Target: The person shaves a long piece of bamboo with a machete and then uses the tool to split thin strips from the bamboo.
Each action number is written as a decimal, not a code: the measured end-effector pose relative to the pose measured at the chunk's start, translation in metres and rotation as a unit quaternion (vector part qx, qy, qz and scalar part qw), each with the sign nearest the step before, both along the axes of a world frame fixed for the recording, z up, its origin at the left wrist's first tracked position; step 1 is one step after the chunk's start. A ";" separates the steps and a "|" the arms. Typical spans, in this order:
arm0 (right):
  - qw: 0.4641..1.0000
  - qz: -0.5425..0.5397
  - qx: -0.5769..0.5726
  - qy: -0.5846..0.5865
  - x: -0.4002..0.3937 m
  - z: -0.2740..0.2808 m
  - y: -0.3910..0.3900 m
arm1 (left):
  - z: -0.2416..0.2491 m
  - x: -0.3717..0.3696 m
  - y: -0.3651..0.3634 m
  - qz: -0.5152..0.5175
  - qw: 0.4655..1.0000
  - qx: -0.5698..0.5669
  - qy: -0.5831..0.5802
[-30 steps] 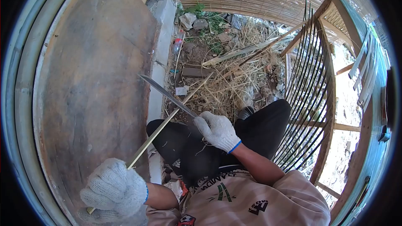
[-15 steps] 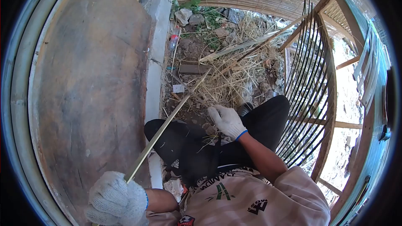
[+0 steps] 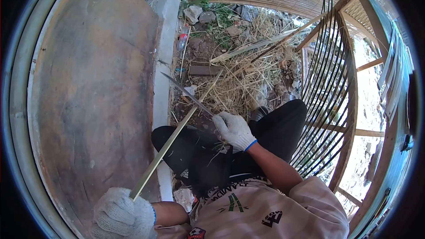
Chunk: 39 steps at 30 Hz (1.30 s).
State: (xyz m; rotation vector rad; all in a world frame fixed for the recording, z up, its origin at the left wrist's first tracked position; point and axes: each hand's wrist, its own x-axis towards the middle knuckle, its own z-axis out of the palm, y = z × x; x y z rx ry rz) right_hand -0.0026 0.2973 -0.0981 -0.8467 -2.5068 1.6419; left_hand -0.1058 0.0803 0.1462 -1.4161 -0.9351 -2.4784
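My left hand, in a white knit glove, is closed around the lower end of a long pale bamboo strip. The strip slants up and away across my left thigh, its far tip over the straw. My right hand, gloved with a blue cuff edge, grips a knife whose handle is hidden in the fist. The thin dark blade points up and left and crosses the strip near its upper part.
On the left lies a large worn wooden board, beside a concrete ledge. Dry straw and shavings cover the ground ahead, with a plastic bottle. A slatted frame of dark rods leans on the right.
My right hand has shifted slightly left and down. The knife blade, blurred before, now shows clearly across the strip. My left hand and the strip have barely moved.
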 end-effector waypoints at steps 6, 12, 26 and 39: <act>0.999 -0.010 0.012 -0.045 -0.010 -0.014 0.013 | -0.027 0.001 -0.089 0.034 0.997 -0.039 -0.065; 0.998 -0.016 0.023 -0.055 -0.014 -0.016 0.012 | -0.030 0.004 -0.074 0.025 0.992 -0.006 -0.124; 0.986 -0.054 0.053 -0.146 -0.017 -0.090 0.039 | -0.026 0.013 -0.049 0.114 0.982 0.008 -0.148; 0.985 -0.040 0.069 -0.152 -0.015 -0.088 0.036 | 0.005 0.014 -0.005 0.030 0.993 -0.058 -0.099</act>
